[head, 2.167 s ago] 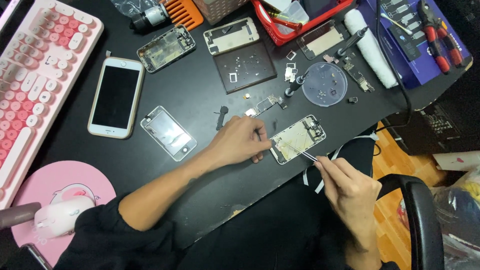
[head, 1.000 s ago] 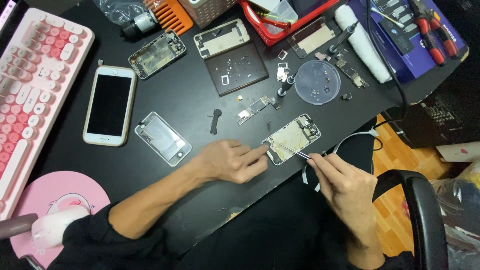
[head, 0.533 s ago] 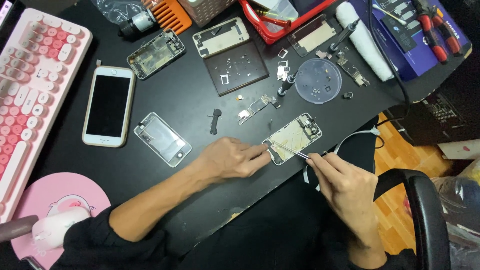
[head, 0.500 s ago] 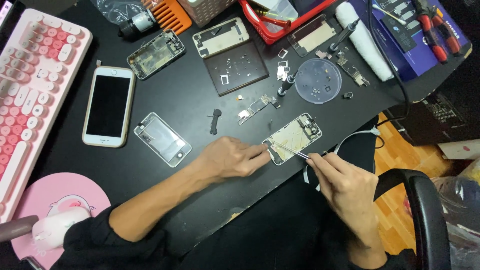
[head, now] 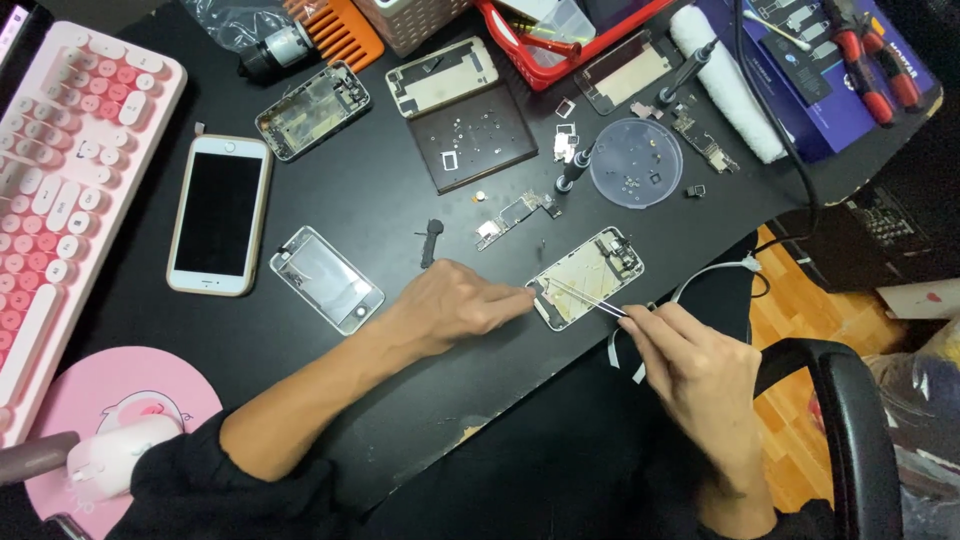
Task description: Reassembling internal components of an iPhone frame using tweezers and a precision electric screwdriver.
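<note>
Head view: opened silver phone chassis (head: 588, 277), internals exposed, lies flat on the black desk (head: 400, 200) near its front edge. Left hand (head: 455, 305) is flat beside the chassis on its left, fingertips pressed on the near-left corner, holding nothing. Right hand (head: 695, 365) sits just right of the chassis, fingers pinched narrow round thin metal tweezers (head: 585, 297) whose tips reach into the chassis interior.

Risks, as judged from this:
- Only one corner is pinned. A sideways push from the tweezers could spin the chassis and drag the tips across the board.
- What the tips grip is too small to tell. A small part could spring out and vanish on the black surface or over the edge just below the chassis.
- White cable (head: 715, 275) loops right beside the chassis on the right, next to the wrist. A snag there would jerk the tool.
- Loose small circuit board (head: 515, 212) and clear round dish of tiny parts (head: 635, 162) lie above the chassis. A sweeping forearm could scatter them.
</note>
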